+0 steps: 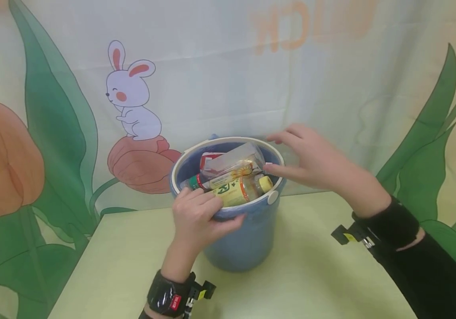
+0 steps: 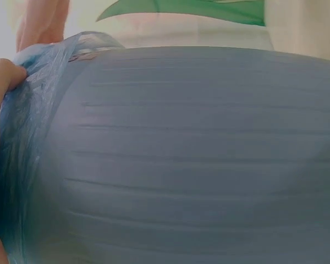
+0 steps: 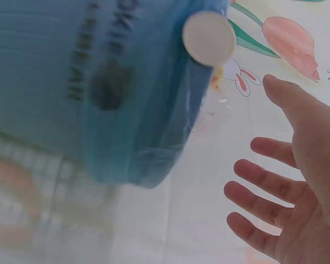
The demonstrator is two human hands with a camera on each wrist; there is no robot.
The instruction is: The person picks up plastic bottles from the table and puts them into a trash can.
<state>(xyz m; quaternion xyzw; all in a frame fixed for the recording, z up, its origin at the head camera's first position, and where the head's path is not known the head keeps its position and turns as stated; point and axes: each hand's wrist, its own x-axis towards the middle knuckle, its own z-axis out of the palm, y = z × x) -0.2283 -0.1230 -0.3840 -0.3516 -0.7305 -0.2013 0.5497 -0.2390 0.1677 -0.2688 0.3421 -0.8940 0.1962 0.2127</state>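
A blue bucket (image 1: 241,248) with a pale rim ring stands on the table, with a thin blue plastic bag (image 2: 30,126) over its rim and side. My left hand (image 1: 196,212) grips the near left rim, fingers curled over it and thumb outside against the bag. My right hand (image 1: 311,155) is by the far right rim, fingers spread and holding nothing; the right wrist view shows its open palm beside the bucket. Inside the bucket lie a yellow-labelled bottle (image 1: 233,191) with a yellow cap, a green-capped bottle (image 1: 194,182) and a clear plastic package (image 1: 233,160).
The light green table (image 1: 132,257) ends at a hanging cloth (image 1: 220,79) printed with a rabbit, tulips and leaves, close behind the bucket. A white round button (image 1: 272,197) sits on the bucket's right side. A red and white box (image 1: 209,158) shows among the contents.
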